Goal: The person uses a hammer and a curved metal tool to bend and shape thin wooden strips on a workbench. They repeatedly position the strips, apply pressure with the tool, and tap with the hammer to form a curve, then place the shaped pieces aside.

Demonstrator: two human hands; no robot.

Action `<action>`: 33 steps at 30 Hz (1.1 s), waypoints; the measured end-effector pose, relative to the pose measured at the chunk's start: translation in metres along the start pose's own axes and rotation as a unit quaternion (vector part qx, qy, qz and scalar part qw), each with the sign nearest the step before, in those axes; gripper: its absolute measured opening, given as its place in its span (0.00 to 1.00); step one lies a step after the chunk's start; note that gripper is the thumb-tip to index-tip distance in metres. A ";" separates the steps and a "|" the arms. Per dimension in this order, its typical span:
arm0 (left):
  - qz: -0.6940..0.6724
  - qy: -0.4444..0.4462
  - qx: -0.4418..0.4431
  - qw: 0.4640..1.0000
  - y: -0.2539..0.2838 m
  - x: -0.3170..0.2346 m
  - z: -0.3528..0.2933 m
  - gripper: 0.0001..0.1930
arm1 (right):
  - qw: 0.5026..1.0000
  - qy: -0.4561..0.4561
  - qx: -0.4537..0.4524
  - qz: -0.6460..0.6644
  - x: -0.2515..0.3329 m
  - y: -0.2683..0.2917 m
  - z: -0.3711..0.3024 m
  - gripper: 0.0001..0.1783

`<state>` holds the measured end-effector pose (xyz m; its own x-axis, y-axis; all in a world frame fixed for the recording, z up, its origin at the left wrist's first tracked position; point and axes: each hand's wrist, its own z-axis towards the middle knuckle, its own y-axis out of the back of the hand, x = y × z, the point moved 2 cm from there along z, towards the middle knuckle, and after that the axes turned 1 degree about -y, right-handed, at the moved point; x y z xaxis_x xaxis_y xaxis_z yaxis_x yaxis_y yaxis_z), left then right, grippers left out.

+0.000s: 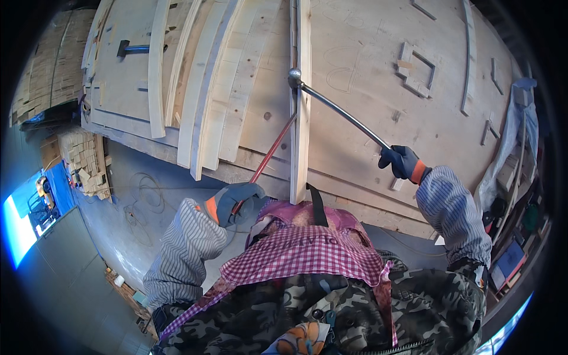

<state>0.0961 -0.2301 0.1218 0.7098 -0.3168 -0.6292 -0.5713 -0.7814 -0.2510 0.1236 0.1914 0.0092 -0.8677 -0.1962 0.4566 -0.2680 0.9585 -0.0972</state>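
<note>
The long pale beam point(304, 142) lay on the wooden surface point(367, 94), its near end toward the person. Left of the beam, the gloved left hand point(235, 201) was curled around the near end of a red rod point(273, 148), whose far tip reached the beam's left side. Right of the beam, the gloved right hand point(402, 163) gripped the handle of a hammer point(346, 115); its round head showed over the beam, though contact was hard to tell. Curved strips point(207, 94) and a second hammer point(137, 49) lay left of the beam, a small frame point(429, 62) to its right.
</note>
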 end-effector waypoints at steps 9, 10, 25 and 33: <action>-0.514 0.174 0.018 0.840 -0.068 0.012 0.031 0.17 | 0.996 -0.042 -0.078 0.023 -0.025 -0.053 -0.030 0.24; -0.501 0.175 0.026 0.847 -0.072 0.011 0.034 0.17 | 0.995 -0.040 -0.078 0.040 -0.025 -0.061 -0.034 0.24; -0.387 0.234 -0.159 0.878 -0.147 -0.012 0.075 0.14 | 0.977 -0.090 -0.107 0.160 -0.011 -0.119 -0.059 0.23; -0.415 0.204 -0.202 0.863 -0.151 -0.024 0.097 0.11 | 0.970 -0.064 -0.077 0.221 -0.005 -0.118 -0.049 0.22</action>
<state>0.1256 -0.0531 0.1034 0.9391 0.3428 -0.0235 0.3348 -0.9284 -0.1612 0.1803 0.0895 0.0621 -0.9312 0.2260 0.2861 0.1986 0.9725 -0.1216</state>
